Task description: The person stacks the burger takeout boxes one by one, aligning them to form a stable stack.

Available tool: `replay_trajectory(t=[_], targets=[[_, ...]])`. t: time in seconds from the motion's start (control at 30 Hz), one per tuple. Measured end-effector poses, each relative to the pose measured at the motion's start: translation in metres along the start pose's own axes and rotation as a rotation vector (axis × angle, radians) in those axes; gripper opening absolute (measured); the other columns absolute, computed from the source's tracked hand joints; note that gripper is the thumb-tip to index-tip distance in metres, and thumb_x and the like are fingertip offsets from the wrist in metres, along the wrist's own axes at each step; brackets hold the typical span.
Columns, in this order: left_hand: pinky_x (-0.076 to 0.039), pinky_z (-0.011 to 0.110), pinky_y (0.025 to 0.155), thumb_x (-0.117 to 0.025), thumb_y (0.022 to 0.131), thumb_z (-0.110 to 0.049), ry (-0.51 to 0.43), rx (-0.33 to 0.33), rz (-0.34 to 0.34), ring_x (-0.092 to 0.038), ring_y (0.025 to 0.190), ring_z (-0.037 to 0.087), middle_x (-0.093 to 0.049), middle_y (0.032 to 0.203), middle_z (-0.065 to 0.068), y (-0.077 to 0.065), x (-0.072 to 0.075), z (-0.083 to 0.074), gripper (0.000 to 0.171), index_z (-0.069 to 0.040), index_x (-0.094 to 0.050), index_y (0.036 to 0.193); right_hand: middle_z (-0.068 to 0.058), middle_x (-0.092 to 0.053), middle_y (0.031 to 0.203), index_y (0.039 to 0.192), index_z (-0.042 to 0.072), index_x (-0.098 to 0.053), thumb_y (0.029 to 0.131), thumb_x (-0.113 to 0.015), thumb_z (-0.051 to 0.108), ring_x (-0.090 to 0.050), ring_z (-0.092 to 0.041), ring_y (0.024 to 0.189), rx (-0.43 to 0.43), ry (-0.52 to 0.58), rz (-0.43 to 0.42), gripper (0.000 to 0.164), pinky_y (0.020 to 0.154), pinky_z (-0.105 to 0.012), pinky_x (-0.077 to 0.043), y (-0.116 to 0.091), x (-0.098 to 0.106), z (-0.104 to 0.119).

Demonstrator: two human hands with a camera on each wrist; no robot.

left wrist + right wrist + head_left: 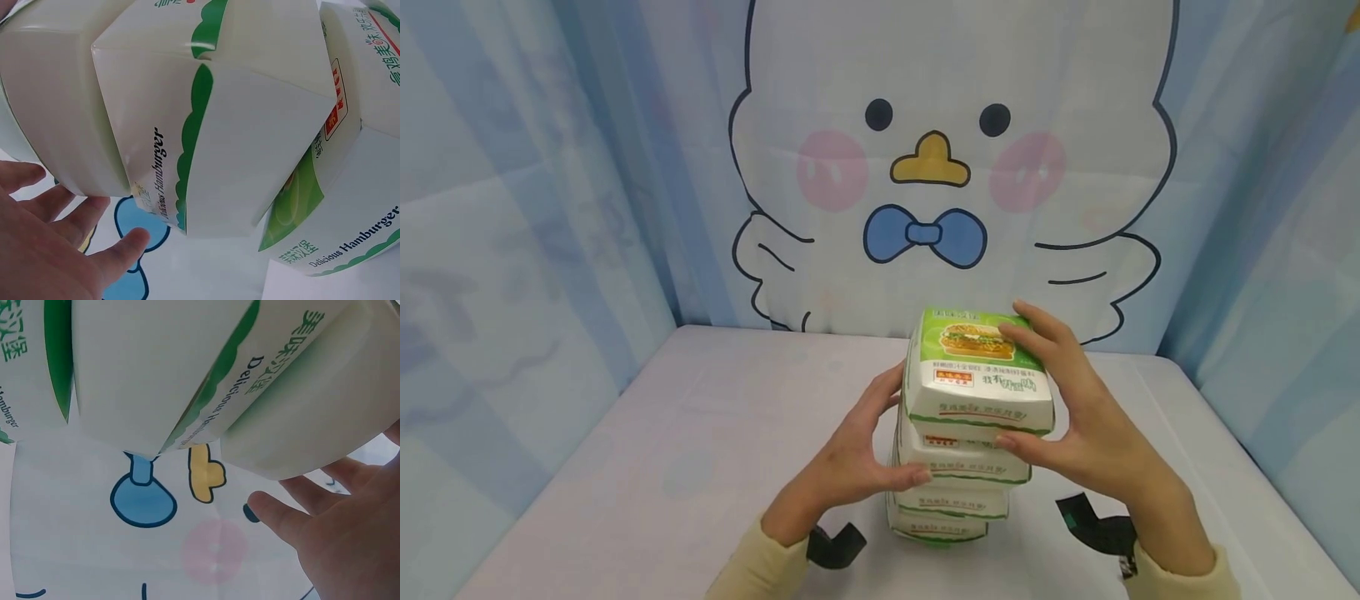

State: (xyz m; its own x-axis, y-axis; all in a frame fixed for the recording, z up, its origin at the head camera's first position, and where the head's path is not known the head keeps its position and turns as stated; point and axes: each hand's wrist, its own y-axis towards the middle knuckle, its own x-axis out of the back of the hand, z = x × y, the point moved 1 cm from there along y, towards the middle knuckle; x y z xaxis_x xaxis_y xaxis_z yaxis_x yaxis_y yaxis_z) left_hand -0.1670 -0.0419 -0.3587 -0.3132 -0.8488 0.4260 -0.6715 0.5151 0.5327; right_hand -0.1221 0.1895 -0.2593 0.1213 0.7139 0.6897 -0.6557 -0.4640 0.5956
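Observation:
A leaning stack of white and green hamburger boxes stands before me in the head view. The top hamburger box has a burger picture on its lid and juts to the right over the box below. My right hand grips the top box, thumb low on its front and fingers along its right side. My left hand holds the stack from the left, its thumb across the front of the second box and its other fingertips partly hidden behind. In the left wrist view, the left fingers spread beneath a box side.
Lower boxes rest on the pale table, stepped to the left. Dark straps hang at both wrists. Behind the table hangs a curtain with a cartoon bird and blue bow tie; more curtain lines both sides.

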Motion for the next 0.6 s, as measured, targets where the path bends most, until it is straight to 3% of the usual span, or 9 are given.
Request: replay_trajectory(t=[0.13, 0.27, 0.4, 0.5, 0.6], targets=[[-0.032, 0.045, 0.105, -0.073, 0.067, -0.037, 0.0, 0.001, 0.006, -0.022, 0.134, 0.01, -0.021, 0.146, -0.012, 0.0, 0.0, 0.001, 0.099, -0.027, -0.012, 0.144, -0.009, -0.012, 0.149, 0.138, 0.009, -0.031, 0.058, -0.081, 0.006, -0.019, -0.03, 0.133, -0.016, 0.039, -0.009, 0.095, 0.087, -0.069, -0.031, -0.001, 0.001, 0.006], [-0.031, 0.045, 0.105, -0.071, 0.067, -0.047, 0.018, 0.006, 0.003, -0.021, 0.134, 0.009, -0.019, 0.147, -0.013, 0.001, 0.001, 0.0, 0.099, -0.028, -0.011, 0.144, -0.006, -0.009, 0.15, 0.139, 0.011, -0.029, 0.056, -0.082, 0.009, -0.011, -0.025, 0.137, -0.024, 0.064, -0.022, 0.1, 0.089, -0.073, -0.024, -0.005, -0.001, -0.011], [-0.031, 0.044, 0.106, -0.072, 0.068, -0.043, 0.044, 0.013, -0.001, -0.019, 0.135, 0.008, -0.017, 0.147, -0.013, 0.0, 0.005, 0.0, 0.098, -0.028, -0.011, 0.144, -0.006, -0.007, 0.15, 0.14, 0.009, -0.027, 0.056, -0.082, 0.012, -0.008, -0.024, 0.137, -0.013, 0.093, -0.026, 0.101, 0.089, -0.074, -0.02, -0.01, -0.002, -0.024], [-0.03, 0.043, 0.106, -0.072, 0.071, -0.036, 0.065, 0.027, -0.003, -0.019, 0.135, 0.007, -0.016, 0.148, -0.014, -0.001, 0.008, 0.001, 0.096, -0.028, -0.011, 0.144, -0.009, -0.007, 0.15, 0.141, 0.005, -0.022, 0.061, -0.078, 0.016, -0.009, -0.025, 0.137, 0.008, 0.144, -0.039, 0.098, 0.103, -0.06, -0.022, -0.014, -0.001, -0.028], [-0.029, 0.043, 0.107, -0.066, 0.075, -0.046, 0.087, 0.041, -0.007, -0.02, 0.135, 0.006, -0.016, 0.148, -0.013, -0.003, 0.013, 0.002, 0.09, -0.027, -0.011, 0.144, -0.011, -0.006, 0.15, 0.142, 0.003, -0.016, 0.07, -0.071, 0.018, -0.011, -0.027, 0.136, 0.01, 0.229, -0.059, 0.092, 0.11, -0.03, -0.024, -0.021, 0.001, -0.034]])
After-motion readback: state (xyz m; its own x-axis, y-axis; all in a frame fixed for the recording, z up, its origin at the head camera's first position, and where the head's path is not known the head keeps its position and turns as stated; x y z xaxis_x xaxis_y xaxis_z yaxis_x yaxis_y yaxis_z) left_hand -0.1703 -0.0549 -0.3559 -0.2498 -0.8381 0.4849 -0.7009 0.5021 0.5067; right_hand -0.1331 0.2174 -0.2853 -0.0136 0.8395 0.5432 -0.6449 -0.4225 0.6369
